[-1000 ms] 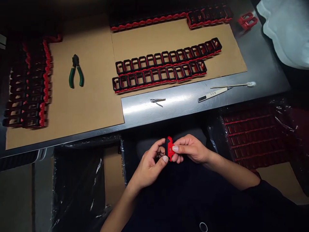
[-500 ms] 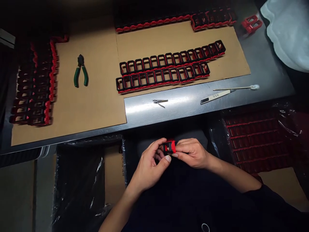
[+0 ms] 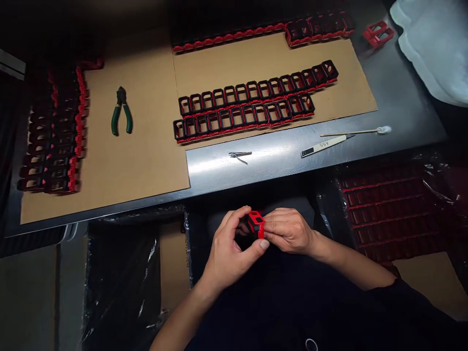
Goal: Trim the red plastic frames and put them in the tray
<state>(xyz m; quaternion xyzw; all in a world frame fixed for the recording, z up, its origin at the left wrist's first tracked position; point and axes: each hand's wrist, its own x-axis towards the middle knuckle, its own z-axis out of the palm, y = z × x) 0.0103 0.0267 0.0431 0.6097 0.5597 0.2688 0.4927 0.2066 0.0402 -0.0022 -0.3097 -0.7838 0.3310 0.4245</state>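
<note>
A small red and black plastic frame piece [image 3: 257, 220] is held up in front of my body, just below the table edge. My left hand [image 3: 230, 243] curves around its left side, with the index finger at the top and the thumb at the lower corner. From the right, my right hand [image 3: 289, 229] pinches the piece between thumb and fingers; the fingertips are partly hidden behind it. Similar red and black frame pieces stand in two rows [image 3: 252, 113] on the cardboard [image 3: 153, 161] beyond my hands.
Green-handled pliers [image 3: 122, 112] lie on the cardboard, left of the rows. A nail clipper [image 3: 240, 155], tweezers [image 3: 325, 146] and a cotton swab [image 3: 354, 132] rest on the metal tabletop [image 3: 215, 170]. More pieces stack at left [image 3: 54, 156]. A plastic-lined box of pieces [image 3: 387, 209] sits lower right.
The plastic piece has been turned in my hands, so a red face with openings now points up. My left thumb has shifted slightly right along it. The camera view has moved a little.
</note>
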